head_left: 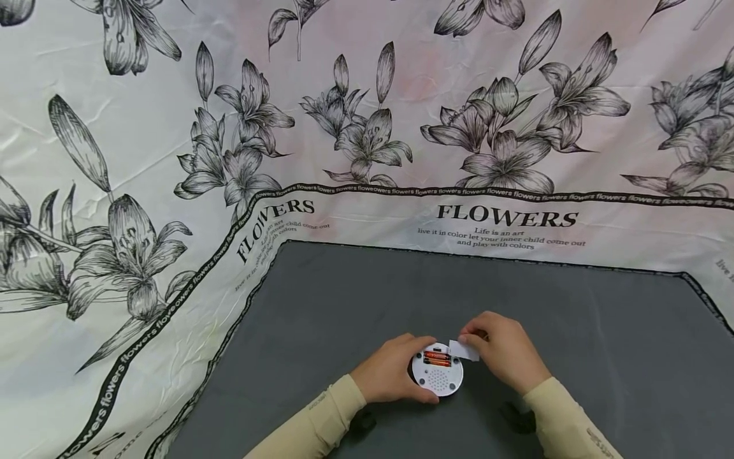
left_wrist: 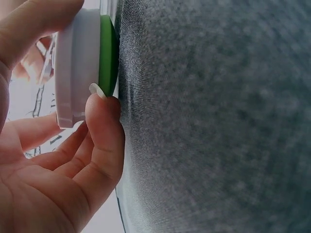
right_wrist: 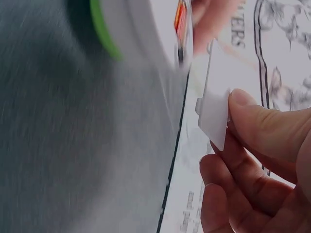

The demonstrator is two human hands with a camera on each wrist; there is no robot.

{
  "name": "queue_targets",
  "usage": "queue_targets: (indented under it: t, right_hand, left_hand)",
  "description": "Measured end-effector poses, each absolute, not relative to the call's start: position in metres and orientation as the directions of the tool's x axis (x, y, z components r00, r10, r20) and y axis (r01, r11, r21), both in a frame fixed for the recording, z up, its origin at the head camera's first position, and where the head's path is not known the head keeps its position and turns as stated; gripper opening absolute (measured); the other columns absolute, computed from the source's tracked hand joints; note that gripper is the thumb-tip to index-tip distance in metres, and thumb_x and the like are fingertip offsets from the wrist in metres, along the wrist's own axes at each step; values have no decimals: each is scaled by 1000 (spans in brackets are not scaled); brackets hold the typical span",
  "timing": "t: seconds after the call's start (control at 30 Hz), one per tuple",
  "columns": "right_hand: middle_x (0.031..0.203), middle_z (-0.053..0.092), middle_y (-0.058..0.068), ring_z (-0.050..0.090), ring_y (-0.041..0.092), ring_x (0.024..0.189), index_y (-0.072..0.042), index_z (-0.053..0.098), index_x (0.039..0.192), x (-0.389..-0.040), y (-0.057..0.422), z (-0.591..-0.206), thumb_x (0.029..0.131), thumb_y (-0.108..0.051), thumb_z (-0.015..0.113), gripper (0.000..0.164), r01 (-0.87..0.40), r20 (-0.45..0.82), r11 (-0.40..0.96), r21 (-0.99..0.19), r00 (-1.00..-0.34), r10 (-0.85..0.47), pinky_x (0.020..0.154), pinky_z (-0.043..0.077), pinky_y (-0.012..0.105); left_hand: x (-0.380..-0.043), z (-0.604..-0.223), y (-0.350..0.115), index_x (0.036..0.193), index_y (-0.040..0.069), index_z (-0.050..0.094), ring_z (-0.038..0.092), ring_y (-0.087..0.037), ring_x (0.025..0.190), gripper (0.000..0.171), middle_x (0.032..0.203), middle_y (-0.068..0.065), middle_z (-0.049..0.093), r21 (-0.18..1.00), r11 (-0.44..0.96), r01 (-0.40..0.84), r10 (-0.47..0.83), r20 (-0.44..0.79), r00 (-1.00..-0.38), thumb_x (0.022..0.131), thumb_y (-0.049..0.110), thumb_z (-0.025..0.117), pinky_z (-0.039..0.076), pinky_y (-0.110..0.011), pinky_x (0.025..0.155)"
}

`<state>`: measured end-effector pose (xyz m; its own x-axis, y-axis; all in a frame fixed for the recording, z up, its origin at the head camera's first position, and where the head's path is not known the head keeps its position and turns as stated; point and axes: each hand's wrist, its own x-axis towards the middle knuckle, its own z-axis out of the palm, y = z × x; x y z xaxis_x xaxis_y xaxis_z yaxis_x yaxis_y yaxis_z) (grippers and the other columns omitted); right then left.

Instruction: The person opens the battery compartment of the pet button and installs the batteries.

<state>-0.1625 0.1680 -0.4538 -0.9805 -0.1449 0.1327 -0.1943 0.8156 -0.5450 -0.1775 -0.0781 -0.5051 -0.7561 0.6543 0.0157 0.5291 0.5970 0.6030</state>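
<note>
My left hand (head_left: 390,371) grips a round white battery-powered device (head_left: 440,384) by its edge, thumb on the near side and fingers on the far side. Its underside faces up, with small dark feet, a patch of speaker holes and an uncovered battery compartment. Two orange batteries (head_left: 438,359) lie side by side in that compartment. Down by the grey surface, the left wrist view shows the device's green face (left_wrist: 108,56). A white battery cover (right_wrist: 215,94) with small tabs is pinched between thumb and fingers of my right hand (head_left: 506,349), close beside the compartment.
Dark grey cloth (head_left: 344,299) covers the work surface beneath both hands. Around it runs a white border (head_left: 395,220) with printed words, and behind hangs a white sheet (head_left: 355,25) with black flower drawings.
</note>
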Motion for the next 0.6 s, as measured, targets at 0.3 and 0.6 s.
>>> queue_targets:
  t: [0.3,0.6]
  right_hand:
    - [89,64,-8,59,7,78,-24,76,84,-167,133,-460,90,-26,77,6,-224,132,796,-562,-975,-180,67,49,29]
    - [89,64,-11,60,8,83,-27,76,83,-165,125,-467,88,-27,79,6,-214,132,814,-540,-977,-170,72,50,33]
  left_hand:
    - [-179,-504,-81,149,36,43,53,1,87,92,113,12,57,624,572,533,663,31,-748,71,61,85,46,-16,73]
    - [-178,-505,-81,149,40,41,52,0,86,91,112,13,56,644,555,527,671,28,-741,72,60,85,46,-16,70]
